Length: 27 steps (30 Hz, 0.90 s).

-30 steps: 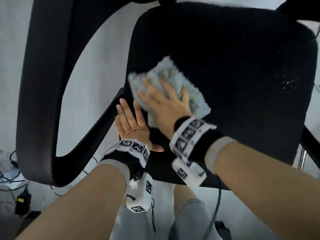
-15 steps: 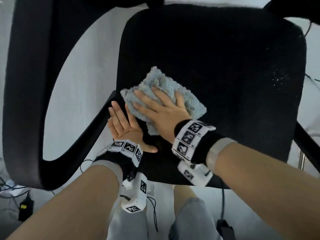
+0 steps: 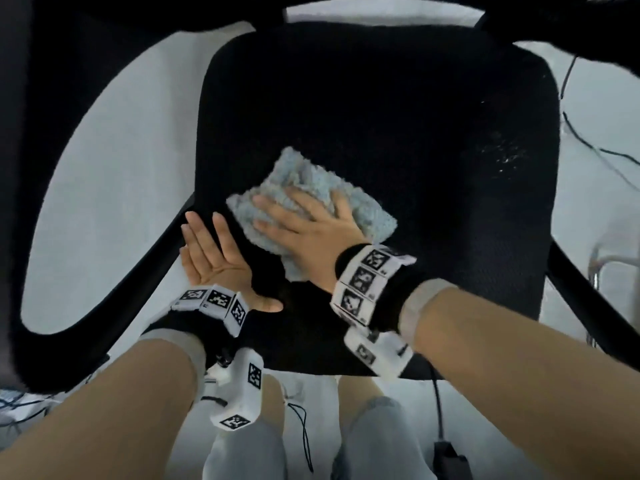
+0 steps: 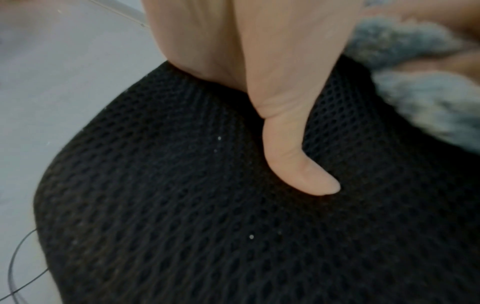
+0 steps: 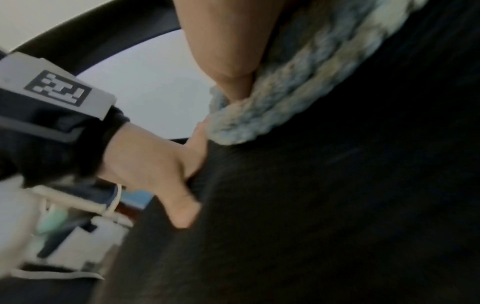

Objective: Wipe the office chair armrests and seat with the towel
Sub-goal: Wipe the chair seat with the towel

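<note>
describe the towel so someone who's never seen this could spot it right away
Start at the black mesh chair seat that fills the head view. Near its front left corner the right hand presses flat on the towel, with the left hand beside it. It is the only pale, fluffy, blue-grey thing on the dark seat.

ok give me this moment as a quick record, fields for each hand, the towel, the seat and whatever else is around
right hand: flat on the towel, fingers spread, pressing it down
left hand: open, palm up at the seat's front left edge, thumb on the mesh
towel: light blue, fluffy, bunched on the seat's front left part
seat: black mesh, pale specks near its right side
armrest: black loop at left, untouched
floor: pale, cables lying on it
</note>
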{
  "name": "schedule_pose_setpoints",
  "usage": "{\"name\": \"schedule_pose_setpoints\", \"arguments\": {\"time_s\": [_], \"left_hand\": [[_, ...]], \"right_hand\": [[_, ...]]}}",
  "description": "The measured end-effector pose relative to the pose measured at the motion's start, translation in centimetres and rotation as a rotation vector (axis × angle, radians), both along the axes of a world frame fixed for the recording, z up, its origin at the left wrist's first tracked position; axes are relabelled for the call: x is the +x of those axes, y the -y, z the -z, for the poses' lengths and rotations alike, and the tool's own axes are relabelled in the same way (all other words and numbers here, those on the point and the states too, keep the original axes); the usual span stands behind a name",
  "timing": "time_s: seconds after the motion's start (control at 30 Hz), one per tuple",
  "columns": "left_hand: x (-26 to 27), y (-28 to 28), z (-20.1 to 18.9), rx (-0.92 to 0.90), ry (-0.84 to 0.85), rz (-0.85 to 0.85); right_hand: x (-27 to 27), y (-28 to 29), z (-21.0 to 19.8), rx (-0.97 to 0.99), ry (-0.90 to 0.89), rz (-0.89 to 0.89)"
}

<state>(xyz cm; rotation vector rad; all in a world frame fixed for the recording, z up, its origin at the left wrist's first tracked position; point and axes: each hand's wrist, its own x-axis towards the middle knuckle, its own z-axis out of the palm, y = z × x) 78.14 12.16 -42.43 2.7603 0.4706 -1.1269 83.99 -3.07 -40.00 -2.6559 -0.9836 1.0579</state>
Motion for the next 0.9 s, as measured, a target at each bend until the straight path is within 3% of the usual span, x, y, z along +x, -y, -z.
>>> {"name": "schedule_pose_setpoints", "arguments": {"time_s": [0.07, 0.1, 0.17, 0.23, 0.27, 0.3, 0.37, 0.47, 0.53, 0.6, 0.7, 0.73, 0.8, 0.9], "left_hand": [[0.2, 0.3, -0.3, 0.066, -0.054, 0.015], [0.2, 0.4, -0.4, 0.076, -0.067, 0.009], [0.5, 0.6, -0.6, 0.050, -0.072, -0.006], [0.6, 0.6, -0.9, 0.046, -0.053, -0.007], [0.8, 0.9, -1.2, 0.054, -0.054, -0.017], [1.1, 1.3, -1.5, 0.064, -0.061, -0.043], [2.0, 3.1, -2.1, 0.075, -0.045, -0.108], [4.0, 7.6, -2.8, -0.055, -0.069, -0.049], [5.0, 10.3, -2.6, -0.110, -0.097, -0.022], [5.7, 11.6, -2.1, -0.083, -0.129, -0.071], [5.8, 11.9, -1.2, -0.074, -0.108, -0.058], [5.7, 11.8, -1.2, -0.062, -0.087, -0.042], [5.5, 11.7, -1.3, -0.042, -0.062, -0.004], [5.6, 11.9, -1.4, 0.008, -0.079, 0.023]], "right_hand": [[2.6, 3.4, 0.0, -0.016, 0.157, -0.142], [4.3, 5.2, 0.4, -0.052, 0.319, -0.094], [7.7, 9.5, -0.2, -0.170, 0.502, 0.322], [9.9, 12.6, -0.9, -0.217, 0.279, 0.860], [10.0, 12.7, -0.7, -0.236, 0.180, 0.974], [9.5, 11.9, -0.6, -0.252, 0.195, 0.936], [7.0, 8.8, -0.3, -0.192, 0.275, 0.647], [3.5, 5.4, -0.7, -0.045, 0.066, 0.201], [4.8, 7.3, -1.3, -0.069, 0.074, 0.050], [7.0, 10.9, -0.8, -0.109, 0.218, 0.172], [10.0, 15.3, -0.2, -0.126, 0.239, 0.901], [10.2, 15.1, 0.0, -0.129, 0.226, 1.064], [8.8, 12.4, 0.4, -0.121, 0.214, 1.023], [3.3, 8.6, 0.7, 0.003, 0.137, 0.537]]}}
